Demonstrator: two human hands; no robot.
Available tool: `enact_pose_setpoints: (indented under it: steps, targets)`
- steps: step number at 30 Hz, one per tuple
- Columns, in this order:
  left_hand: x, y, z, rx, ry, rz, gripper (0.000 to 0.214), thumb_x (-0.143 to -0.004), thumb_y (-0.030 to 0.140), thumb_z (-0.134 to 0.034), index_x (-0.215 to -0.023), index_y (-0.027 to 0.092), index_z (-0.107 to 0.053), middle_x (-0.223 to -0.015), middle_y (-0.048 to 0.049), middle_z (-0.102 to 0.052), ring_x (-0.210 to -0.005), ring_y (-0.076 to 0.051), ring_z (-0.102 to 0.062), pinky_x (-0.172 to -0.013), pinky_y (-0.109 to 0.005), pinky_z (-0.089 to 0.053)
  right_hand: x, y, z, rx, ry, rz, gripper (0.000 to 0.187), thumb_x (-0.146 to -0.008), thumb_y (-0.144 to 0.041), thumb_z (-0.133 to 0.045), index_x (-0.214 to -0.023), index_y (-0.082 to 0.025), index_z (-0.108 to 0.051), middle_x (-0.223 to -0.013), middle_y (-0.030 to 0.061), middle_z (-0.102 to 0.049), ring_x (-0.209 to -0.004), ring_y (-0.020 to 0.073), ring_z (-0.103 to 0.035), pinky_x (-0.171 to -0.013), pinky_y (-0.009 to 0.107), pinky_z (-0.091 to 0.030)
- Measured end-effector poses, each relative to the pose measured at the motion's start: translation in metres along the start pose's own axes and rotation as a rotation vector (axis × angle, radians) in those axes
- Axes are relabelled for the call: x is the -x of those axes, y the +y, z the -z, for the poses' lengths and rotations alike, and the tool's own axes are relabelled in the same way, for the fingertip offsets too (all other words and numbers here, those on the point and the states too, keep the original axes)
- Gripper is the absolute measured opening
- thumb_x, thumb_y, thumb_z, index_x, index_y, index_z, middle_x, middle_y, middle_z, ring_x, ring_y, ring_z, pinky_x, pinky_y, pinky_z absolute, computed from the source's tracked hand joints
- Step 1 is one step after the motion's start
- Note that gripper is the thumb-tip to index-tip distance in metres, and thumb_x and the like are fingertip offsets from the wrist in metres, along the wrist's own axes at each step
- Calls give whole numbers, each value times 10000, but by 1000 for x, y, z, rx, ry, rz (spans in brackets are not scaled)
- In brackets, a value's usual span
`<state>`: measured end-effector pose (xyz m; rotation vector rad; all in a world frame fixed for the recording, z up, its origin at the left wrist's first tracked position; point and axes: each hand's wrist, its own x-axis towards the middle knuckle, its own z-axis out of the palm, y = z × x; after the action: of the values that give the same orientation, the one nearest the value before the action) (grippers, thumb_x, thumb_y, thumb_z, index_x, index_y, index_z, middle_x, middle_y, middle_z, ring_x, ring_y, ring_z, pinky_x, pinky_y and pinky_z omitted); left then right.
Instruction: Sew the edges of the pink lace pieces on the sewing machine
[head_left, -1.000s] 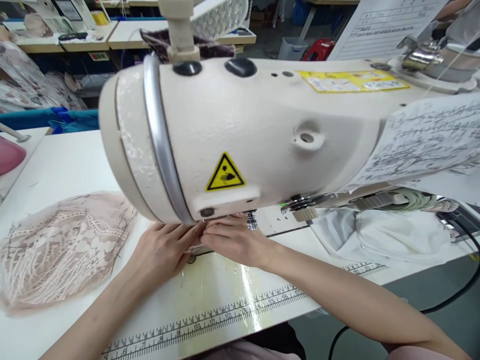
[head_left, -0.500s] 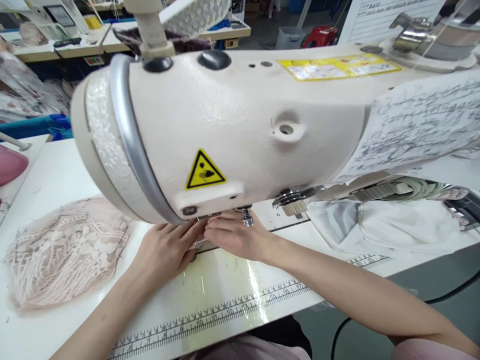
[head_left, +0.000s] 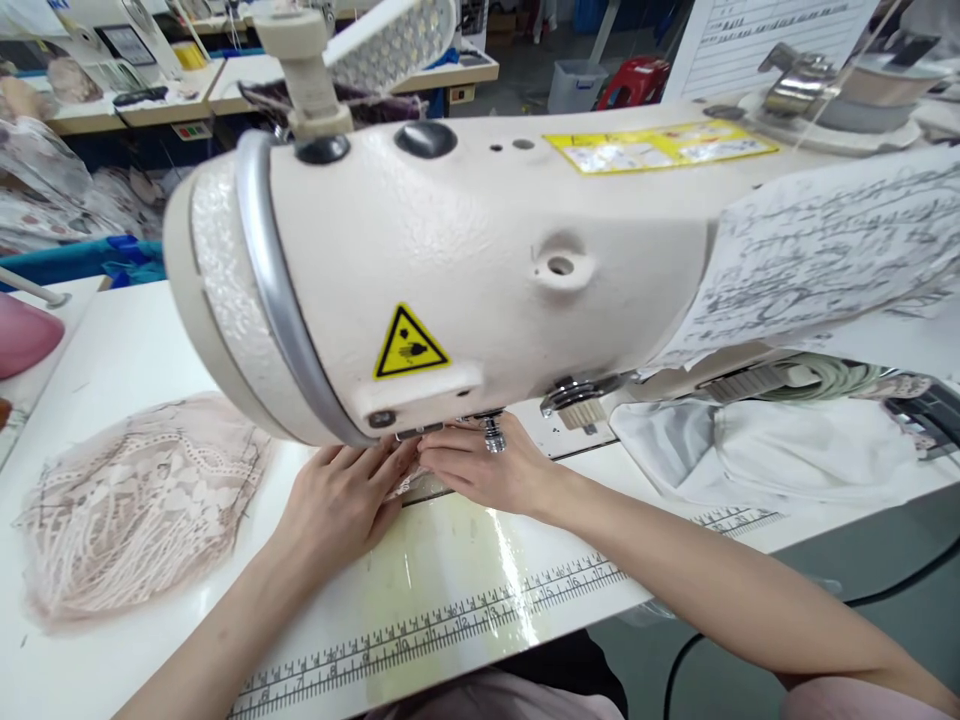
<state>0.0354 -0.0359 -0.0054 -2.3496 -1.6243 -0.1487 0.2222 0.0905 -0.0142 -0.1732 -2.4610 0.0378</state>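
Under the head of a white sewing machine (head_left: 480, 270), my left hand (head_left: 341, 495) and my right hand (head_left: 487, 465) come close together. Between them a small strip of pale lace fabric (head_left: 409, 483) shows at the needle area. My left hand has its fingers bent over the lace, thumb tucked below. The right hand presses its fingers together on the same piece from the other side. The machine head hides the needle, the presser foot and some fingertips. Left of the machine, a pink lace piece with loose threads (head_left: 146, 510) lies flat on the white table (head_left: 300, 610).
A printed ruler (head_left: 427, 635) runs along the table's front edge. White folded fabric (head_left: 795, 450) lies to the right, beside a coil of green cord (head_left: 832, 378). Handwritten paper (head_left: 817, 250) hangs on the machine. Behind are other sewing tables and a red stool (head_left: 636, 80).
The view has shifted slightly. Both hands remain by the needle area, and a little more lace shows between them.
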Motion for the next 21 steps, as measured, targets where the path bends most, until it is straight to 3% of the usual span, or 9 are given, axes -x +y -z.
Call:
enact_pose_setpoints:
  steps: [8, 14, 21]
  targets:
    - [-1, 3, 3, -3, 26, -4, 416, -968, 291, -411, -1332, 151, -557, -1212, -96, -683, -1035, -258, -658, -916, -430, -462, 3, 9, 0, -29, 69, 11, 155, -877, -154, -537, -833, -193, -680, -849, -51, -731, -659, 101, -584, -535, 265, -348]
    - [-2, 4, 3, 4, 35, 8, 424, -965, 277, -444, -1366, 169, -527, -1167, -73, -703, -1006, -249, -658, -899, -417, -459, 3, 14, 4, 65, 21, -3, 195, -892, -183, -510, -882, -198, -704, -685, -19, -680, -544, 105, -504, -507, 250, -324]
    - [-3, 3, 1, 25, 7, 49, 442, -951, 274, -461, -1382, 191, -516, -1089, -67, -723, -867, -242, -659, -820, -417, -463, 6, 18, -1, 32, 34, -32, 243, -936, -224, -485, -936, -207, -727, -735, 29, -700, -664, 148, -593, -616, 279, -435]
